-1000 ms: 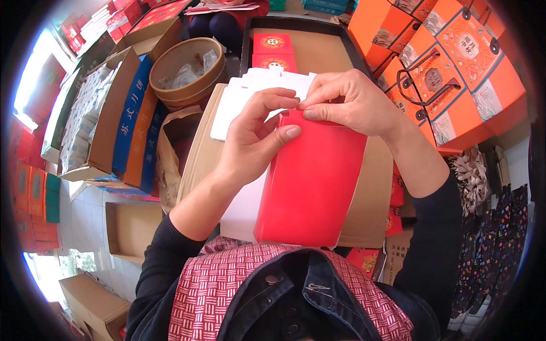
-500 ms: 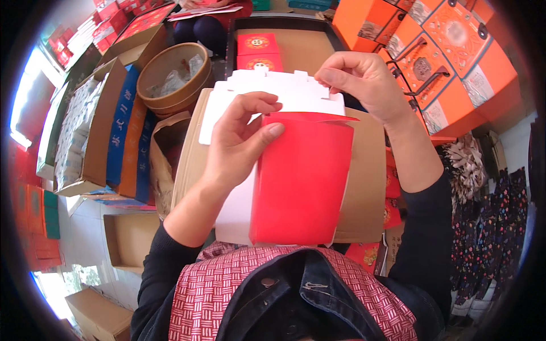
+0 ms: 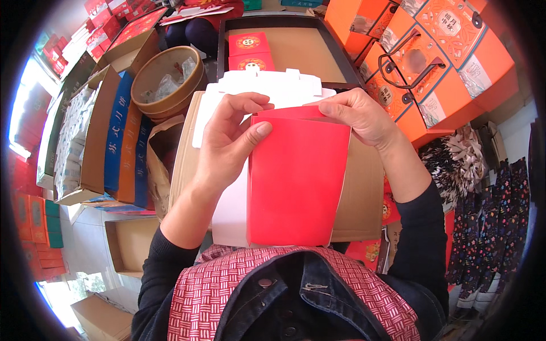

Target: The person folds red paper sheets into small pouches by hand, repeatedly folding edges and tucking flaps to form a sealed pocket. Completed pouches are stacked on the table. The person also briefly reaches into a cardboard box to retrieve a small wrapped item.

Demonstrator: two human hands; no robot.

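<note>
1 red carton [image 3: 298, 187] over brown cardboard [image 3: 361, 196], left hand [image 3: 226, 136] half-curled at its upper left edge, hold unclear, right hand [image 3: 363, 117] closed in a thumb-and-finger pinch on its top flap [image 3: 293, 112]

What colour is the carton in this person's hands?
The carton is red, clearest in the head view.

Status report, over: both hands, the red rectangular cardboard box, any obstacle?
Left hand on red box, upper left corner. Right hand pinching its top edge. Flat white cardboard beyond, not blocking.
</note>
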